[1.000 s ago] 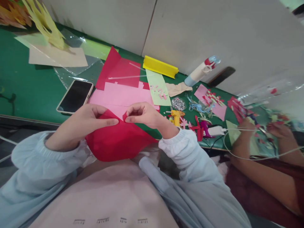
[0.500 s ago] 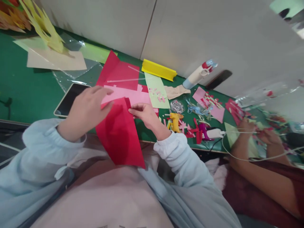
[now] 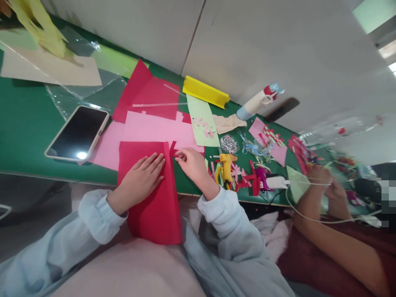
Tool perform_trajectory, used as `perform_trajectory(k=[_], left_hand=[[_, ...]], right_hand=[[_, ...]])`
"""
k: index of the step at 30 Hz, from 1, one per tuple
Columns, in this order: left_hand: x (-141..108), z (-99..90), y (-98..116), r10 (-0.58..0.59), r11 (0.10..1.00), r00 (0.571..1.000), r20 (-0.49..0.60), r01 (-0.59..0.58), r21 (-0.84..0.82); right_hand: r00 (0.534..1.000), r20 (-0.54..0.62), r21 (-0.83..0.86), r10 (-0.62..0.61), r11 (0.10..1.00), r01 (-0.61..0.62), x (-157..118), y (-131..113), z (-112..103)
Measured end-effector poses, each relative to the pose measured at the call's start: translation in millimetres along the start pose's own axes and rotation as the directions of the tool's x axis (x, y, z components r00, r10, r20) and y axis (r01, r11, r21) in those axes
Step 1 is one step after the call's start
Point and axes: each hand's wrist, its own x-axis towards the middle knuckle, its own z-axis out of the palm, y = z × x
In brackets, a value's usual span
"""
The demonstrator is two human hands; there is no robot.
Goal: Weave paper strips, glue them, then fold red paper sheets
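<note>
My left hand (image 3: 140,181) lies flat on a red sheet of paper (image 3: 151,218), fingers stretched together toward its right side. A narrow folded band runs down that sheet's right edge, and its lower part hangs past the table's front edge. Just right of the fold is my right hand (image 3: 192,165), thumb and fingers curled into a pinch; whatever they hold, if anything, is too small to make out. A short red paper strip (image 3: 172,147) lies by its fingertips. Pink paper (image 3: 154,126) spreads beneath and behind the red sheet.
A phone (image 3: 78,132) lies to the left. At the right are a yellow glue gun (image 3: 227,163), a purple glue gun (image 3: 262,177), a dish of small beads (image 3: 229,144) and paper scraps. Behind stand a yellow tray (image 3: 206,91) and a bottle (image 3: 256,103). A co-worker's hands (image 3: 321,181) are far right.
My left hand has come down from above the red sheet and now rests flat on it. The sheet lies flatter and squarer. My right hand's fingers have come off its edge.
</note>
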Motion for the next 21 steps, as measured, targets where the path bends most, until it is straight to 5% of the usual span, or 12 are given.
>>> perform_trajectory(k=[4, 6, 14, 21], left_hand=[[-3.0, 1.5, -0.6, 0.007, 1.0, 1.0, -0.013, -0.007, 0.007], [-3.2, 1.4, -0.2, 0.006, 1.0, 1.0, -0.002, -0.006, 0.009], [-3.4, -0.7, 5.7, -0.017, 0.999, 1.0, 0.021, 0.016, 0.042], [-5.2, -0.5, 12.8, -0.061, 0.998, 0.998, 0.029, 0.06, 0.034]], right_hand=[[0.956, 0.14, -0.353, -0.256, 0.889, 0.29, -12.3, -4.2, -1.8], [0.937, 0.194, -0.47, -0.29, 0.811, 0.349, -16.8, -3.5, -0.3], [0.949, 0.21, -0.664, -0.234, 0.679, 0.314, -29.6, -3.0, 10.3], [0.952, 0.199, -0.673, -0.234, 0.673, 0.306, -32.4, 0.1, 11.0]])
